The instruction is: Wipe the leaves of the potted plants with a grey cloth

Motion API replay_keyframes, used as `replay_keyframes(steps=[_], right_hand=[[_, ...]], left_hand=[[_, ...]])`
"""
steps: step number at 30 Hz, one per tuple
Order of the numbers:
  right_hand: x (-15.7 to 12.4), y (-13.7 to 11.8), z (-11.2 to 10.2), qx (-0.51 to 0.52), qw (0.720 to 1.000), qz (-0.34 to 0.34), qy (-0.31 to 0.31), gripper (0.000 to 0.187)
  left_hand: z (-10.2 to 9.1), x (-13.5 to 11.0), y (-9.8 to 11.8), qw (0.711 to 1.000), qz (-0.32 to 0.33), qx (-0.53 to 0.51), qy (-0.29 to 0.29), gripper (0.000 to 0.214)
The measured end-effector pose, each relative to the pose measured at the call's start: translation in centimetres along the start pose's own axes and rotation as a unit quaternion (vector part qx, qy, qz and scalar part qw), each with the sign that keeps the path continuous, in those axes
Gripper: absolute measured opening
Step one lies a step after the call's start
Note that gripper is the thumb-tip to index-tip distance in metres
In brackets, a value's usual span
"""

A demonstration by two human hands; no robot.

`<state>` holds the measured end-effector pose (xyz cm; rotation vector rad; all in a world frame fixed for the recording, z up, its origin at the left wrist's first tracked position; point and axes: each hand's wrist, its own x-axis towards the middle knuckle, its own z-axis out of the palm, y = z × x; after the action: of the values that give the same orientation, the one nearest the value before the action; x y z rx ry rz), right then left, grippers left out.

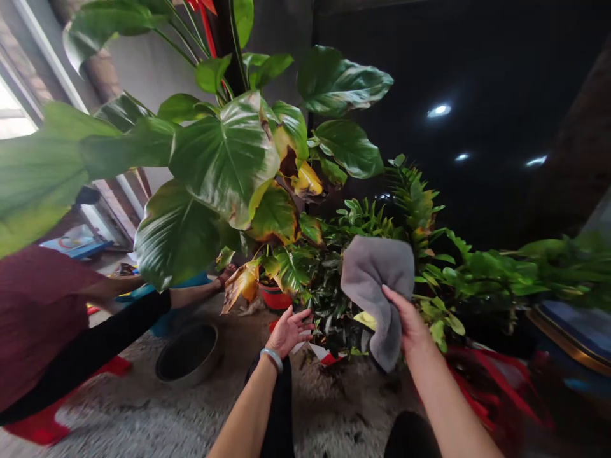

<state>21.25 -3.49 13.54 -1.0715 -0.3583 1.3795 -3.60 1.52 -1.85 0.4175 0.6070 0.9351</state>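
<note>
My right hand point(405, 318) grips a grey cloth point(377, 270), which hangs in folds in front of the dark-leaved plants. A bit of yellow-green shows behind the cloth's lower left edge. My left hand point(290, 332) is open, palm turned up and fingers spread, with nothing in it; a pale bangle circles its wrist. Just beyond my left hand is a red pot point(275, 298) under a tall plant with broad green leaves point(224, 159). Several of its lower leaves are yellow and brown, one of them a withered leaf point(243, 284) hanging beside the pot.
At the left, another person in a maroon top point(42, 312) sits on a red stool point(42, 423), one arm reaching toward the plants. A round grey basin point(187, 354) stands on the rough floor. Leafy plants point(496, 267) and a lidded blue container point(580, 334) are at the right.
</note>
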Motion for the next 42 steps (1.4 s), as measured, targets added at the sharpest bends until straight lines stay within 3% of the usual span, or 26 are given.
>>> replay_keyframes(steps=[4,6,8,10,13,15,18,21,23,25,27,30,32,34,36,39,42], right_hand=[[-2.1,5.6,-4.1,-0.027,0.988,0.142,0.049,0.036],[-3.7,7.0,-6.6,-0.056,0.989,0.132,0.035,0.045],[-4.8,6.0,-7.7,-0.072,0.993,0.09,0.037,0.052],[-4.8,2.9,-7.1,-0.048,0.996,0.038,0.061,0.051],[-2.8,-2.2,-4.0,0.053,0.995,-0.035,0.08,0.038],[-1.2,-3.4,-2.0,0.104,0.991,-0.023,0.084,0.027],[-0.5,-0.6,-1.5,0.111,0.986,0.061,0.105,0.015],[-2.8,4.7,-4.0,0.066,0.98,0.157,0.101,0.015],[-5.0,6.6,-5.9,0.047,0.977,0.192,0.085,0.022],[-6.3,5.9,-6.8,0.042,0.978,0.188,0.08,0.03],[-6.2,3.0,-6.1,0.058,0.985,0.136,0.094,0.032],[-3.4,-2.3,-3.2,0.12,0.989,0.007,0.09,0.027],[-1.2,-4.0,-1.5,0.141,0.987,0.002,0.071,0.021],[0.0,-3.4,-0.8,0.14,0.986,0.044,0.08,0.014],[-0.1,-1.0,-1.6,0.125,0.982,0.093,0.105,0.011],[-2.6,3.0,-4.3,0.109,0.97,0.176,0.127,0.008],[-5.2,3.6,-6.4,0.111,0.956,0.237,0.13,0.015]], left_hand=[[-0.1,-0.1,0.2,1.0,0.003,-0.002,0.011,0.048],[-0.1,-0.2,0.3,1.0,0.007,-0.005,0.014,0.044],[-0.1,-0.3,0.4,1.0,0.011,-0.009,0.013,0.042],[-0.1,-0.3,0.5,1.0,0.015,-0.012,0.012,0.041],[0.1,-0.2,0.3,1.0,0.018,-0.016,0.019,0.04],[0.3,-0.1,0.3,0.999,0.021,-0.019,0.031,0.04],[0.5,-0.1,0.2,0.999,0.025,-0.021,0.041,0.038],[0.4,-0.2,0.3,0.999,0.027,-0.018,0.034,0.038],[0.3,-0.3,0.4,0.999,0.031,-0.017,0.031,0.038],[0.2,-0.4,0.5,0.999,0.032,-0.018,0.031,0.039],[0.2,-0.4,0.6,0.999,0.03,-0.017,0.029,0.039],[0.3,-0.3,0.5,0.999,0.024,-0.015,0.027,0.039],[0.4,-0.3,0.5,0.999,0.022,-0.015,0.034,0.039],[0.4,-0.4,0.4,0.999,0.022,-0.013,0.041,0.039],[0.3,-0.4,0.5,0.999,0.025,-0.011,0.041,0.039],[0.0,-0.4,0.5,0.998,0.034,-0.01,0.043,0.038],[-0.2,-0.2,0.5,0.998,0.04,-0.01,0.048,0.037]])
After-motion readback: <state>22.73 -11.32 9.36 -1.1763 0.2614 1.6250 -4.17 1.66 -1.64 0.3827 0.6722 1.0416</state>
